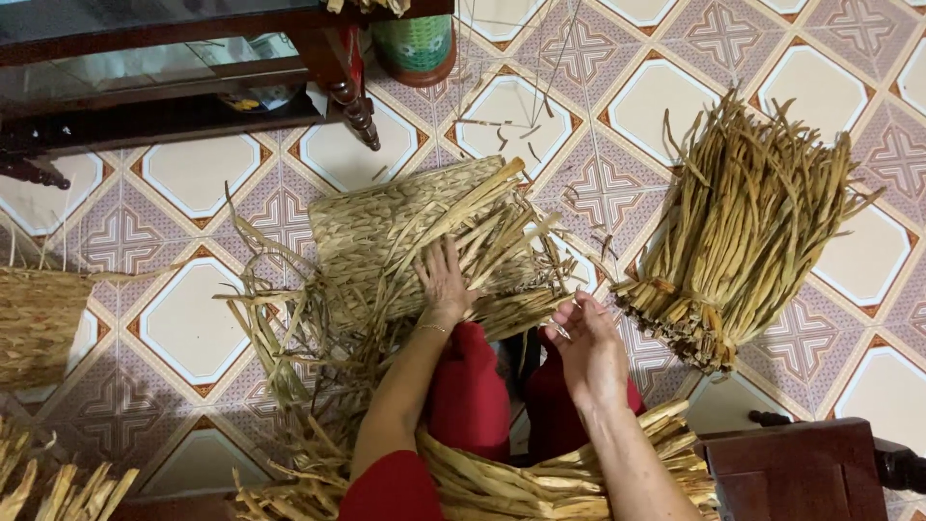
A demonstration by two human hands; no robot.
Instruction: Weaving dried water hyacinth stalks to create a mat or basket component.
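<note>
Left hand (446, 282) spread flat mid-frame, pinning the half-woven basket (415, 241) steady on the knees, right hand (590, 347) curled loosely, pinching 1 thin strand just right of it, spare dried stalk bundle (748, 232) parked within reach, right side.

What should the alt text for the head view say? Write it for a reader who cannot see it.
Seen from above, a person's left hand presses on a half-woven straw basket on a patterned tile floor, while the right hand pinches a strand beside it. A tied bundle of dried stalks lies to the right, with more stalks across the person's lap.
</note>
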